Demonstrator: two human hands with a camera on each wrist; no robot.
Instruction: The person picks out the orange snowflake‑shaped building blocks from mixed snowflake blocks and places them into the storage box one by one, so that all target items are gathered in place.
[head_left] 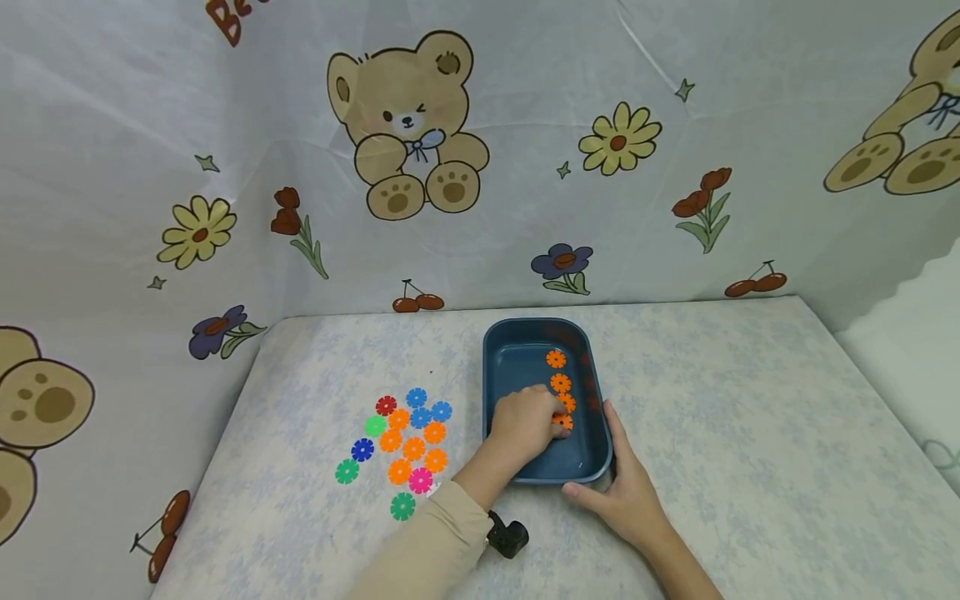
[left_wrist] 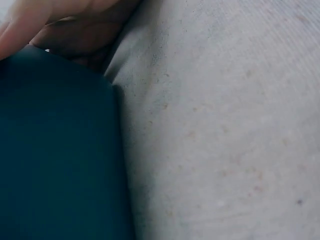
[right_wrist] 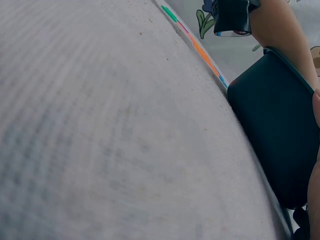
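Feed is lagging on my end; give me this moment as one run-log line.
left hand: inside blue tray, grip on orange snowflake disc | right hand: steadies tray's near right corner | loose discs: on table left of tray

Your left arm wears a long beige sleeve [head_left: 435,542] of soft, plain fabric, ending at the wrist just below the blue tray [head_left: 498,350]. Your left hand [head_left: 525,425] is bare. A small black camera unit [head_left: 507,536], blocky with a rounded lens barrel, sits at the sleeve's cuff. Your right hand [head_left: 626,492] and forearm beside the tray are bare, no sleeve visible.
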